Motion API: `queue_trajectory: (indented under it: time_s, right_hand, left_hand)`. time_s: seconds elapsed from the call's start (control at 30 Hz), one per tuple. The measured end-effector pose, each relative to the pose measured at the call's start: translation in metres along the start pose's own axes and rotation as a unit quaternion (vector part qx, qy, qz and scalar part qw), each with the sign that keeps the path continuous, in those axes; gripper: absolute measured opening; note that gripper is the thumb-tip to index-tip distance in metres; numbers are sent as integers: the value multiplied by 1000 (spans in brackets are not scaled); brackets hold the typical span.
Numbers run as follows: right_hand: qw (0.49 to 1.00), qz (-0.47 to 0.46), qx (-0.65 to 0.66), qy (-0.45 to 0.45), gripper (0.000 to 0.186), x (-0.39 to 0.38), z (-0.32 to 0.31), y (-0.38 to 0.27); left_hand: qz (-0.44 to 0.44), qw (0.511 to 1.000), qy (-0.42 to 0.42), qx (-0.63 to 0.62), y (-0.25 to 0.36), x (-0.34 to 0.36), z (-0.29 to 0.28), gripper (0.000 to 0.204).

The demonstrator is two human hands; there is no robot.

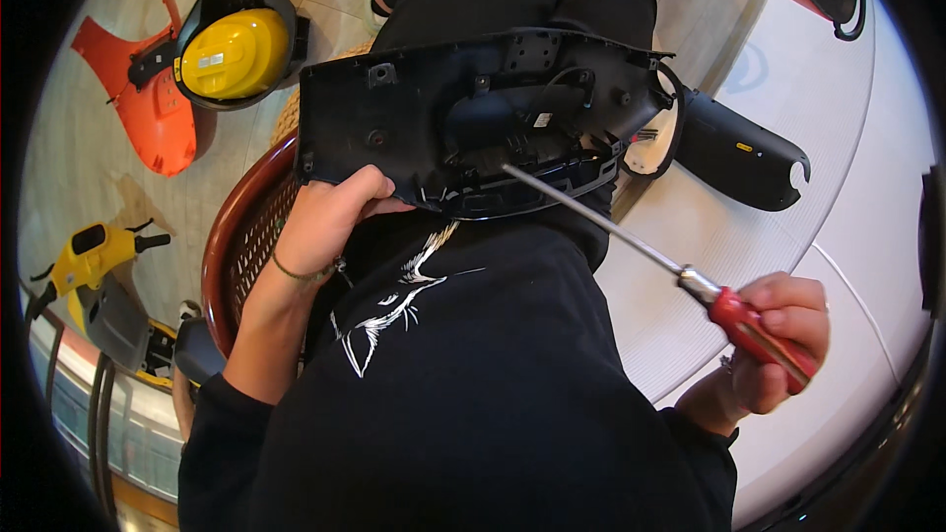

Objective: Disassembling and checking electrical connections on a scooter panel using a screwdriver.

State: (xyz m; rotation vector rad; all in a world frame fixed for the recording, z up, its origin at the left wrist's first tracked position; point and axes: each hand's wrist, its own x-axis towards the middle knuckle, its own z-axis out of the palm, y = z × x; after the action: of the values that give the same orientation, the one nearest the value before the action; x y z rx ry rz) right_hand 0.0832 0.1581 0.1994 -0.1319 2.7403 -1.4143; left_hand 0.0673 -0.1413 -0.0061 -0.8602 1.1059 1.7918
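Note:
Across my lap lies a large black plastic shell (409,118), its hollow inner side facing up, with screw posts, a cable and a small white label inside. My left hand (340,217) grips the shell's near edge at its left part, thumb on top and fingers partly hidden beneath. In my right hand (783,335) is a long screwdriver (631,236) with a red handle, fingers wrapped round it. The shaft slants up and left, and its tip appears over the shell's near inner side. Whether the tip touches the plastic I cannot tell.
On the white table (709,296) at right rests a black cover panel (744,153). An orange plastic panel (163,133) and a yellow-and-black part (236,54) lie on the floor at far left. A yellow scooter (108,276) stands left, near my wicker chair (246,246).

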Motion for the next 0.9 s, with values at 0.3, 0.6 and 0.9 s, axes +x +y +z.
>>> queue_trajectory:
  time_s: [0.3, 0.6, 0.9]
  right_hand:
    - [994, 12, -56, -91, 34, 13, 20, 2]
    - [995, 4, -54, -84, 33, 11, 26, 2]
    - [997, 47, -35, -47, 33, 3, 23, 3]
  left_hand:
    - [25, 999, -12, 41, 6, -7, 5, 10]
    - [25, 1000, -10, 13, 11, -8, 10, 11]
    - [16, 1000, -9, 22, 6, -3, 6, 10]
